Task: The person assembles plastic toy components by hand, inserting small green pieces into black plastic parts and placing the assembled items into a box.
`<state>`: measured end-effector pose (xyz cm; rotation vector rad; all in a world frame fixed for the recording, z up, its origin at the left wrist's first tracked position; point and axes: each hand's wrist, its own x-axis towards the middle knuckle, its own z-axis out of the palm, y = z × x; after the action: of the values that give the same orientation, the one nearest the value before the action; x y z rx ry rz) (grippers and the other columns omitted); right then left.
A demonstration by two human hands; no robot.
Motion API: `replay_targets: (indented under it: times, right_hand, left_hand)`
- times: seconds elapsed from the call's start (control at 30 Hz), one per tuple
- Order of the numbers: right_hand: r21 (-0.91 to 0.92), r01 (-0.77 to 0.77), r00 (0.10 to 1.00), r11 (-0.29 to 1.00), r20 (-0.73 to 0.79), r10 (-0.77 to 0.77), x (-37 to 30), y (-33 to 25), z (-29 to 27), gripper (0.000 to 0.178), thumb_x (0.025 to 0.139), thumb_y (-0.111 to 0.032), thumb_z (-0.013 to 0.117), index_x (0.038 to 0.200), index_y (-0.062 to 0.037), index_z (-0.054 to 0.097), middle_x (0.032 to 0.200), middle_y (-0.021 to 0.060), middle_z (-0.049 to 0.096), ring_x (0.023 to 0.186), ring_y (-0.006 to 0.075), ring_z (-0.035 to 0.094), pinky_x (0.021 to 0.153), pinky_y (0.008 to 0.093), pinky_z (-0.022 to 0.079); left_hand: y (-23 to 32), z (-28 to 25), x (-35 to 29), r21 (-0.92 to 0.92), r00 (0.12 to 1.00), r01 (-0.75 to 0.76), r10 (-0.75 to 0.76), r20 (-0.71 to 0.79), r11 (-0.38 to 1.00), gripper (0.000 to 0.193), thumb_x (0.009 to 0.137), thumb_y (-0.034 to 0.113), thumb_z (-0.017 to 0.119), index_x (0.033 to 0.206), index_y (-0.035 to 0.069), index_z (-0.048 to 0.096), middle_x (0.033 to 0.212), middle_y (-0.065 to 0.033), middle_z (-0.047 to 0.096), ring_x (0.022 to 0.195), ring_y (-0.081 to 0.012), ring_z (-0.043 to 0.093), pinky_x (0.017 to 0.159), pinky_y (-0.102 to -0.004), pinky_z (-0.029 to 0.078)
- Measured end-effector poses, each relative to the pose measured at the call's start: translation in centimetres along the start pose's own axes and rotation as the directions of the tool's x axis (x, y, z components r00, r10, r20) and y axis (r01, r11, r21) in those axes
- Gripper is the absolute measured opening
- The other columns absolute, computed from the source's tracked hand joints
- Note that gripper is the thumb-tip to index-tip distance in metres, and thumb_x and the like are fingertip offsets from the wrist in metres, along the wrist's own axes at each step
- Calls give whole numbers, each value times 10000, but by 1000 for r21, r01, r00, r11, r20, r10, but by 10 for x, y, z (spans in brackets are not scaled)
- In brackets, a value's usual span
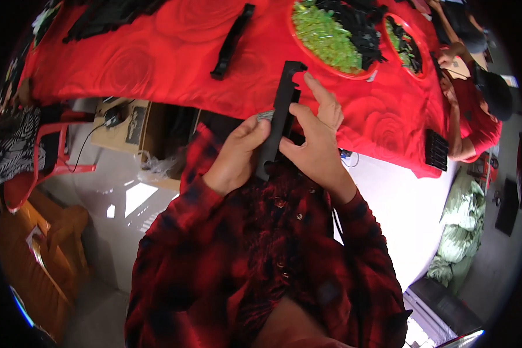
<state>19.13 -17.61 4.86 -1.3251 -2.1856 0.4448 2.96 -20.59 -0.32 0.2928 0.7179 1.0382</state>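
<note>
A long black plastic strip (282, 107) with notched ends is held upright at a slant before my chest, just off the table's near edge. My left hand (236, 155) is closed on its left side, thumb pressed toward the strip. At that thumb's tip shows a small greyish ribbed piece (265, 115), too small to name. From the right, my right hand (320, 136) grips the same strip between thumb and fingers, one finger reaching up along its top end. Part of the strip's right side is hidden by these fingers.
A similar black strip (233, 42) lies on the red rose-patterned tablecloth (185, 69). Beyond it, a red basin (330, 68) holds green and black small parts; a smaller red basin (426, 61) stands beside it. At right a co-worker in red (475, 116) sits. A red chair (64, 168) is at left.
</note>
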Motion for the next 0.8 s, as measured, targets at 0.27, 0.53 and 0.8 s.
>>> replay_targets:
  times: [0.27,0.53,0.8]
  right_hand:
    - [542,-190,974,818,0,226,-1,21,-9,410,687,-119,775,1051,1,627,1440,185,381,1316,360,387,1093,422,321]
    - [518,-223,972,826,56,227,-4,8,5,433,667,-150,763,1033,45,635,1412,181,413,1305,358,374,1085,442,320]
    - [379,-212,977,901,90,192,-4,6,-4,488,720,-111,757,1158,52,617,1448,140,405,1366,299,353,1117,397,316]
  left_hand:
    - [20,14,-13,836,699,-545,584,413,61,612,782,-12,727,1353,7,508,1362,-185,507,1184,-348,513,997,-380,433]
    - [22,11,-6,828,706,-560,541,457,33,353,864,8,603,1216,23,633,1293,-142,603,1146,-318,578,943,-376,468]
    - [26,11,-5,762,600,-621,515,613,-183,449,784,32,656,1232,17,628,1284,-156,606,1170,-345,590,976,-399,468]
